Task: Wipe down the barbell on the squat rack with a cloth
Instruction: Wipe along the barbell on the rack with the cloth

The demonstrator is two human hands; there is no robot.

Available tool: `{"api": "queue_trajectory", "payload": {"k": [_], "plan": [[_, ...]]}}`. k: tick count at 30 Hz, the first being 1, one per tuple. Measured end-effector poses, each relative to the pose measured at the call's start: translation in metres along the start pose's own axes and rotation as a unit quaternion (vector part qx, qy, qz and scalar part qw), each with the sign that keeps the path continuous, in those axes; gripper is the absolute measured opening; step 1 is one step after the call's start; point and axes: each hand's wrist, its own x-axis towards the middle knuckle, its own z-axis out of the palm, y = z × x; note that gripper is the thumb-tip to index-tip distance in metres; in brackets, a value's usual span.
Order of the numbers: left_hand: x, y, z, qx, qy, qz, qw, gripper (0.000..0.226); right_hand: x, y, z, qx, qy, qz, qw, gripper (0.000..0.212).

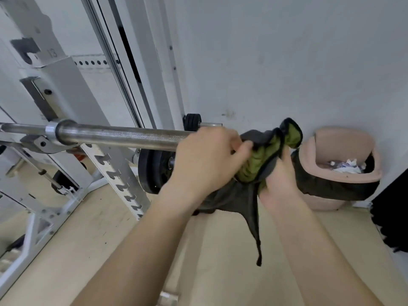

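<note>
A steel barbell (114,135) lies across the white squat rack (66,85), its sleeve end pointing right toward me. A green and dark grey cloth (260,160) is bunched around the sleeve's tip, a loose tail hanging down. My left hand (205,160) is closed over the end of the sleeve and the cloth's left part. My right hand (278,182) grips the cloth from below. The bar's tip is hidden under cloth and hands.
A black weight plate (152,171) hangs on a lower peg behind my left wrist. A pinkish waste bin (344,149) with a black liner and crumpled paper stands against the white wall at right. Something black (390,213) stands at the right edge. The floor is pale wood.
</note>
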Motion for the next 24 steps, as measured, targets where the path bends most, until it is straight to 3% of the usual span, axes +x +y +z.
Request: {"api": "queue_trajectory", "payload": {"k": [3, 4, 6, 9, 14, 19, 21, 24], "plan": [[0.022, -0.034, -0.002, -0.028, 0.103, -0.051, 0.993, 0.037, 0.016, 0.021, 0.026, -0.239, 0.020, -0.128, 0.962, 0.027], [0.031, -0.046, -0.004, -0.008, 0.100, -0.059, 0.993, 0.037, 0.018, 0.028, 0.030, -0.298, 0.023, -0.154, 0.942, 0.027], [0.049, -0.067, 0.003, 0.027, 0.051, -0.047, 0.997, 0.037, 0.020, 0.037, 0.026, -0.359, 0.005, -0.200, 0.912, 0.025], [0.063, -0.079, 0.022, 0.084, -0.036, -0.021, 0.996, 0.049, 0.026, 0.032, 0.003, -0.415, -0.054, -0.205, 0.885, 0.028], [0.073, -0.084, 0.033, 0.122, -0.076, -0.043, 0.989, 0.053, 0.043, 0.017, -0.001, -0.496, -0.166, -0.307, 0.795, 0.048], [0.092, -0.085, 0.032, 0.068, -0.210, -0.097, 0.970, 0.055, 0.057, 0.017, -0.011, -0.587, -0.197, -0.453, 0.642, 0.041], [0.094, -0.083, 0.031, 0.063, -0.214, -0.096, 0.970, 0.053, 0.058, 0.013, -0.009, -0.568, -0.208, -0.434, 0.668, 0.042], [0.080, -0.086, 0.036, 0.108, -0.099, -0.044, 0.988, 0.046, 0.053, 0.009, 0.000, -0.525, -0.172, -0.317, 0.771, 0.030]]}}
